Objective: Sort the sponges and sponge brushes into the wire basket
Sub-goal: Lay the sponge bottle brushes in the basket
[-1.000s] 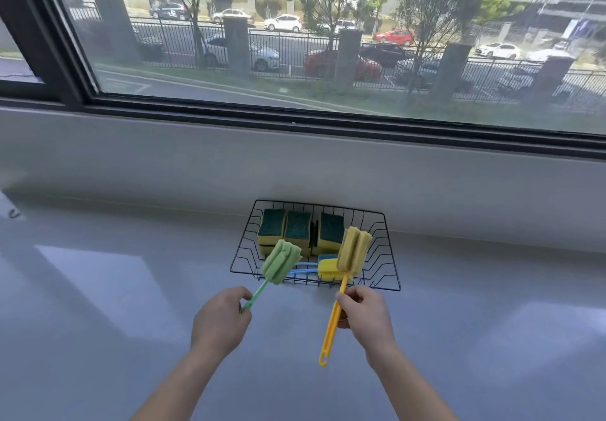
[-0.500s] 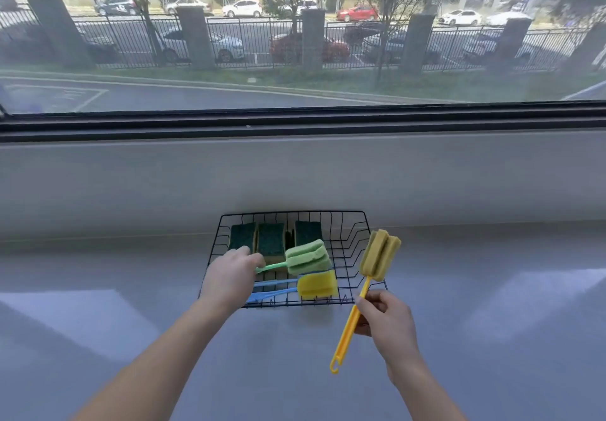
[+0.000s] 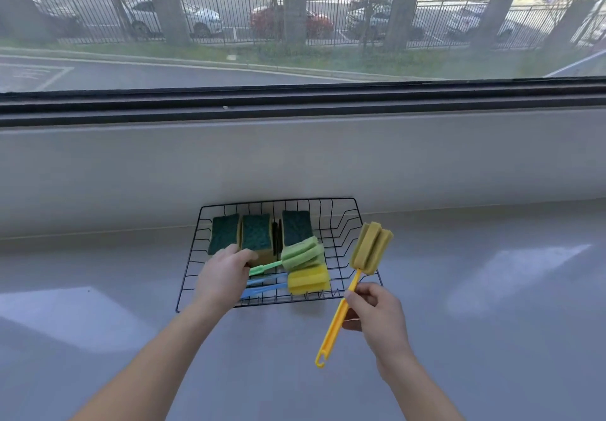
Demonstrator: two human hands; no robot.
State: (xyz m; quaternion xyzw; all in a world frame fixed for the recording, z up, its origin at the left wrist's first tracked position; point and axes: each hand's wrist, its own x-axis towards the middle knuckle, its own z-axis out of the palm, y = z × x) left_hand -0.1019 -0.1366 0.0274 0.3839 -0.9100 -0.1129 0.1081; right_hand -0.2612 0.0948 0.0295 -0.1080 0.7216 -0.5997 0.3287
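Note:
A black wire basket (image 3: pixel 347 220) stands on the grey counter against the wall. Three green-topped yellow sponges (image 3: pixel 257 235) stand in a row at its back. In its front part lies a yellow-headed brush with a blue handle (image 3: pixel 308 279). A green sponge brush (image 3: pixel 300 255) lies on top of that one. My left hand (image 3: pixel 223 276) is over the basket's left side, at the end of the green handle; whether the fingers still hold it is hidden. My right hand (image 3: pixel 373 314) grips the orange handle of a yellow sponge brush (image 3: pixel 370 248), its head up over the basket's right rim.
The grey counter (image 3: pixel 475 305) spreads wide on both sides of the basket and toward me. A low grey wall (image 3: pixel 295 164) rises right behind the basket, with a dark window frame above it.
My left hand carried the green brush from in front of the basket into it and laid it across the blue-handled one. My right hand kept the yellow brush at the basket's right.

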